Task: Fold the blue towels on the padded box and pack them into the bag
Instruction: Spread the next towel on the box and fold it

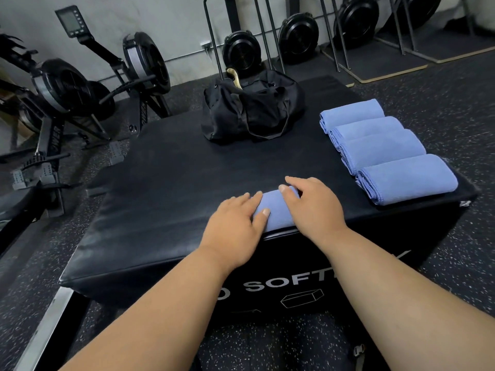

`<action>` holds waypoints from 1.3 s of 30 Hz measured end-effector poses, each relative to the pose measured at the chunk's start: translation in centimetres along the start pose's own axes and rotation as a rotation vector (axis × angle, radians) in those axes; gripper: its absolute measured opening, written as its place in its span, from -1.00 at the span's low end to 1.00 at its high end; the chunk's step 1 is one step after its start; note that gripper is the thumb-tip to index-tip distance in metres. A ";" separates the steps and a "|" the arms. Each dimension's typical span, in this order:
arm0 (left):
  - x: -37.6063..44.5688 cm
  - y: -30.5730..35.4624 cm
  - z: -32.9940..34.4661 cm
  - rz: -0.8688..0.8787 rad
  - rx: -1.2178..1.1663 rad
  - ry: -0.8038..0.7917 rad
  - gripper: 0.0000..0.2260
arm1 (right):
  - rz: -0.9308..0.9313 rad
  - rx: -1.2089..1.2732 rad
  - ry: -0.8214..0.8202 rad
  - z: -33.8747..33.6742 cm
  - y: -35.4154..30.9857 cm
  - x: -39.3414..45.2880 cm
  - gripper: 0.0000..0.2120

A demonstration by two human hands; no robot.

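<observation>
On the padded box (160,183), left to right: the left hand (235,223) and right hand (313,207), fingers nearly straight, press flat on a folded blue towel (276,210) at the near edge; black bag (251,108) behind; four folded towels (385,148) in a row at right.

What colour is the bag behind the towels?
Black, seen in the head view: bag.

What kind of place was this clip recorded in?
Most likely a gym: black rowing machines with fan flywheels stand at left, more are stored upright along the wall, the floor is speckled black rubber, and the black padded box resembles a soft plyo box.
</observation>
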State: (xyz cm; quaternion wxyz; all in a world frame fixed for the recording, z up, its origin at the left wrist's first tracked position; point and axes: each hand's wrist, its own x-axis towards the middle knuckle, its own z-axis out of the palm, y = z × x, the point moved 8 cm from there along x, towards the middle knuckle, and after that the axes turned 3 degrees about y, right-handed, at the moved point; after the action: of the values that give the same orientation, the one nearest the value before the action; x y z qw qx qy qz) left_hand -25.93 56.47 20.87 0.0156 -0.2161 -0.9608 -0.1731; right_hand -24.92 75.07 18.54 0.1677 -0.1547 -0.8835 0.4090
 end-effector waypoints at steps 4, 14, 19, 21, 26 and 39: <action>-0.3 -1.1 2.0 -0.031 0.037 -0.100 -0.47 | -0.292 -0.098 -0.055 0.8 -1.8 -1.7 -0.66; 0.7 -3.0 1.3 -0.160 -0.018 -0.154 -0.56 | -0.266 -0.337 -0.155 1.4 -0.8 -2.0 -0.57; 1.4 -5.3 -0.4 -0.390 -0.146 -0.186 -0.58 | -0.287 -0.347 -0.155 1.1 -0.3 -2.0 -0.58; 1.3 -5.8 -0.7 -0.502 -0.184 -0.241 -0.63 | -0.289 -0.338 -0.145 1.1 -0.2 -2.1 -0.59; 1.2 -5.0 -1.1 -0.610 -0.312 -0.300 -0.69 | -0.250 -0.232 -0.149 0.3 0.2 -1.8 -0.64; 1.5 0.0 -2.4 -0.530 -1.015 -0.005 -0.84 | 0.140 0.382 -0.196 -3.7 2.3 -1.9 -0.70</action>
State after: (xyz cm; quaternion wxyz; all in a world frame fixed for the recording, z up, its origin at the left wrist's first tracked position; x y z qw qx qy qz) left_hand -27.38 56.25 23.26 -0.1362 0.0514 -0.7787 -0.6103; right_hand -21.36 78.15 18.67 0.0784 -0.1406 -0.7893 0.5925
